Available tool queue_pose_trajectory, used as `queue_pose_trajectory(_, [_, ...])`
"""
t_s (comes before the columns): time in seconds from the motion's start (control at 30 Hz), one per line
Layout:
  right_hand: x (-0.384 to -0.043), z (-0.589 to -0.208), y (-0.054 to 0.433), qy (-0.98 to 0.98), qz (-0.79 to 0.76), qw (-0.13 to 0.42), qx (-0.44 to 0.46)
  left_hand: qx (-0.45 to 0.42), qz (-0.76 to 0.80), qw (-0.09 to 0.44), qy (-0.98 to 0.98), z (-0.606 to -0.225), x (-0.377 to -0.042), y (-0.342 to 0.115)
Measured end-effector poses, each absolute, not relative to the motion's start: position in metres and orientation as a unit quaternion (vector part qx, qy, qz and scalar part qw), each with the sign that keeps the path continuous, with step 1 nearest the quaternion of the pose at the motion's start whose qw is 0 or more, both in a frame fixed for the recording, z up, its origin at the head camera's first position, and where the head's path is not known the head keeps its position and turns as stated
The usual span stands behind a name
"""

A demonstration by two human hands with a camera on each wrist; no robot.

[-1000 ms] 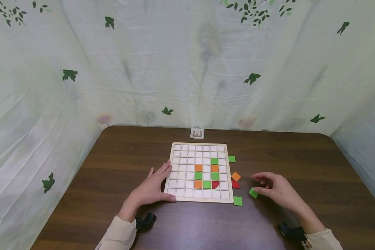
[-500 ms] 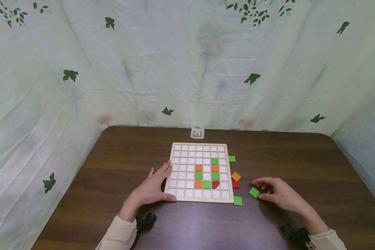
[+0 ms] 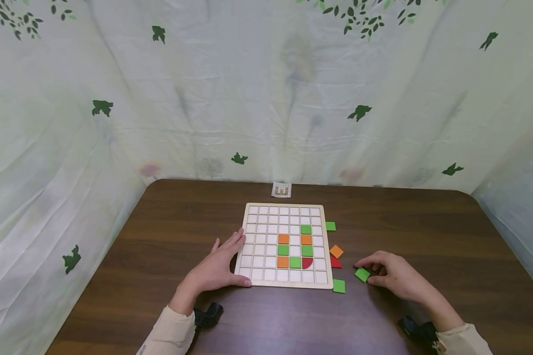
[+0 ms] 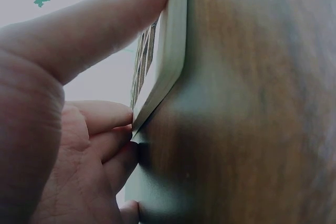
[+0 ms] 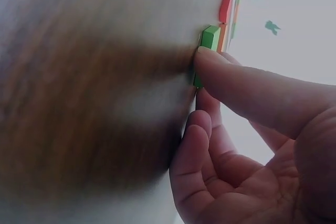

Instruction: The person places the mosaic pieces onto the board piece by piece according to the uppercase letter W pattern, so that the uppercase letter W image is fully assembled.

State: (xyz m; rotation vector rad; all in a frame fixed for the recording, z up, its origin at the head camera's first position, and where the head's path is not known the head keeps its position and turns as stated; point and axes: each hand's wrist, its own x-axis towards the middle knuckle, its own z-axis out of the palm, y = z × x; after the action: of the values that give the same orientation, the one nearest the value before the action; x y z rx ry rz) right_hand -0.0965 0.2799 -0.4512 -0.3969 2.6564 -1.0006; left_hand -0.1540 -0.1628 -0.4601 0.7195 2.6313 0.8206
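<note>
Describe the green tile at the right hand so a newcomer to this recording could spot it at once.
On the brown table lies a white gridded board. Past its right edge is the right hand, its thumb touching a green tile. Unlike the other two loose green tiles, beside the board's edge, this one is turned askew and farther out.

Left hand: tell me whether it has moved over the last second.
No. In the head view, the left hand shows no clear shift either way against the small card beyond the grid board.
</note>
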Motion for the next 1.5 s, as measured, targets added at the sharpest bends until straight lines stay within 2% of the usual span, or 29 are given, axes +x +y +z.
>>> queue_pose_trajectory(0.6, [-0.094, -0.451, 0.279, 0.933, -0.297, 0.106, -0.175, 0.252, 0.288, 0.139, 0.913, -0.462, -0.155, -0.163])
queue_pose_trajectory(1.03, [-0.095, -0.445, 0.269, 0.942, -0.288, 0.095, -0.144, 0.245, 0.289, 0.148, 0.914, -0.459, -0.153, -0.162])
queue_pose_trajectory(1.37, [-0.096, -0.438, 0.256, 0.941, -0.297, 0.049, -0.153, 0.245, 0.289, 0.144, 0.914, -0.459, -0.153, -0.163])
queue_pose_trajectory(1.5, [-0.097, -0.436, 0.249, 0.939, -0.302, 0.048, -0.158, 0.244, 0.288, 0.145, 0.915, -0.46, -0.153, -0.163])
